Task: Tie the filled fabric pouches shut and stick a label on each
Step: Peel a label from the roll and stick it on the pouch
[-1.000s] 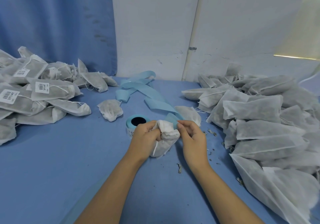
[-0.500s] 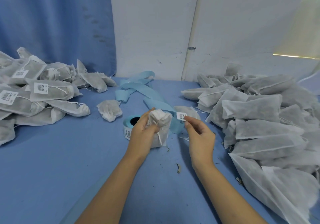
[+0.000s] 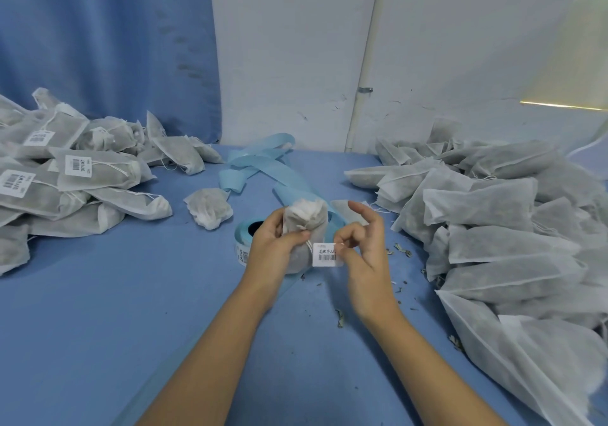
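Note:
My left hand [image 3: 274, 248] grips a filled white fabric pouch [image 3: 307, 225] upright above the blue table, its gathered top pointing up and a string hanging at its side. My right hand [image 3: 365, 251] pinches a white barcode label [image 3: 325, 254] between thumb and forefinger, right against the pouch's lower front. Behind the pouch lies the blue label roll [image 3: 246, 233], mostly hidden by my left hand, with its empty blue backing strip [image 3: 260, 165] trailing toward the wall.
A heap of labelled pouches [image 3: 65, 182] fills the left side. A larger heap of unlabelled pouches [image 3: 493, 228] fills the right. One small crumpled pouch [image 3: 209, 208] lies alone left of the roll. Dry herb crumbs [image 3: 340, 318] dot the blue table [image 3: 115, 310].
My right hand peeled a label off the roll and brought it down to the pouch's front. My left hand turned the pouch upright and lifted it slightly.

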{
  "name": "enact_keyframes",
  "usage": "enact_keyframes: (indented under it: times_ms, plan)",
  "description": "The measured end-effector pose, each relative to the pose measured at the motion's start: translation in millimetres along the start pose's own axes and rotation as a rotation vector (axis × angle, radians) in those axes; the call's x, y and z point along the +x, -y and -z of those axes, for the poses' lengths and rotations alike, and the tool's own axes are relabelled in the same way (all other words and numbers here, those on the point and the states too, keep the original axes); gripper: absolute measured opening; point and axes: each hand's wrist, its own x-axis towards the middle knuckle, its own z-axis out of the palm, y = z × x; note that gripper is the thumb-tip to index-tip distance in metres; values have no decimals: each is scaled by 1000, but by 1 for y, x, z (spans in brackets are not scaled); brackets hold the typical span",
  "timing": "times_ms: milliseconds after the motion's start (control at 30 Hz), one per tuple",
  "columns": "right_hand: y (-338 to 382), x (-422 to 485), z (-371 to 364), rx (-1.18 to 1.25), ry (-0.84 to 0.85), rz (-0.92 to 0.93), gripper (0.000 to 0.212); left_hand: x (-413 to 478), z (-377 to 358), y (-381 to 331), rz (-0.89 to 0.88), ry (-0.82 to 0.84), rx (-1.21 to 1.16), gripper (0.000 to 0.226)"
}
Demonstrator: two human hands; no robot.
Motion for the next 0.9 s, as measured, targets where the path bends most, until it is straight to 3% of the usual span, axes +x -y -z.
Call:
enact_keyframes:
  times_ms: [367,667,900]
  plan:
    - [-5,-4,-2,-316,112,78,59,-2,-3,-1,-13,59,-34,28]
    - [-3,-4,-5,-526,57,178,74,-3,-3,0,45,70,-95,19]
    - [-5,-3,-7,-558,-35,100,89,-4,-4,-1,103,46,-150,11]
